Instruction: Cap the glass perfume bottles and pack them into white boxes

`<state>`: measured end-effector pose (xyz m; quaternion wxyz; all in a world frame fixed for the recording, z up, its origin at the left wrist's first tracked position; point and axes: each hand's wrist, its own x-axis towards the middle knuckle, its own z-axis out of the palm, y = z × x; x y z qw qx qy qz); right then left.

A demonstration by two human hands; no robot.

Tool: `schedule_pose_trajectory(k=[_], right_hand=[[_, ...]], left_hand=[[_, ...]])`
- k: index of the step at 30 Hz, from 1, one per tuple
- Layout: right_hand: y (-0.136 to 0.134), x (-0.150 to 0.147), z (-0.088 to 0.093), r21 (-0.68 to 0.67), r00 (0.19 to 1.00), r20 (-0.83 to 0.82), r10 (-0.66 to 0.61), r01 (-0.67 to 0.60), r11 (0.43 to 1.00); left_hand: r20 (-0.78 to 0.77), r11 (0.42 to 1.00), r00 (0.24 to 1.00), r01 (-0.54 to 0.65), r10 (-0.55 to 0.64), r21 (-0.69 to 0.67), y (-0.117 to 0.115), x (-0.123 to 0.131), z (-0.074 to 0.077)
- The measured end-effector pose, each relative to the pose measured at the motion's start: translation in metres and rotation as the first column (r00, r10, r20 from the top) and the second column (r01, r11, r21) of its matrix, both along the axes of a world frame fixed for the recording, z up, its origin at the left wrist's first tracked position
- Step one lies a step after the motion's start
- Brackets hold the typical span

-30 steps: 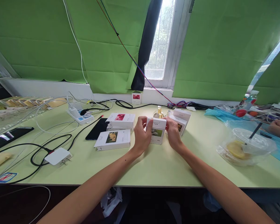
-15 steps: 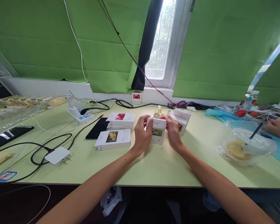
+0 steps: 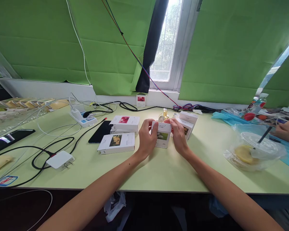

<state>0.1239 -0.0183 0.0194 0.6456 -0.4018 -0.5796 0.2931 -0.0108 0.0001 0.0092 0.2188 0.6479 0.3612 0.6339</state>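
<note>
A small white carton (image 3: 162, 136) with a green-and-white flower picture stands upright on the table, its lower edge at the tabletop. My left hand (image 3: 147, 136) is closed on its left side, the thumb lying along the front. At the top right edge, the fingers of my right hand (image 3: 179, 134) pinch the same carton. Just behind it a glass perfume bottle (image 3: 163, 116) with a gold neck shows in part. Another white box (image 3: 188, 120) with an open top leans behind my right hand. To the left lie a box with a yellow flower picture (image 3: 117, 142) and one with a pink flower picture (image 3: 125, 123).
Left of the boxes are a dark phone (image 3: 99, 133), a white charger (image 3: 61, 160) with black cable, and a power strip (image 3: 85, 120). A bagged drink cup (image 3: 250, 149) stands at right. Another person's hand (image 3: 287, 131) rests at the far right edge.
Both hands keep their hold on the carton, whose top has tipped very slightly. Everything else looks the same.
</note>
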Motion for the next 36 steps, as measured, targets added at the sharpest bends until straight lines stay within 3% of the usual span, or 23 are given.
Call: schedule_pose_trajectory(k=[36], right_hand=[[0.0002, 0.0003, 0.0002, 0.056, 0.994, 0.105, -0.026, 0.021, 0.998]], left_hand=[[-0.033, 0.999, 0.999, -0.030, 0.030, 0.017, -0.0005, 0.0004, 0.0024]])
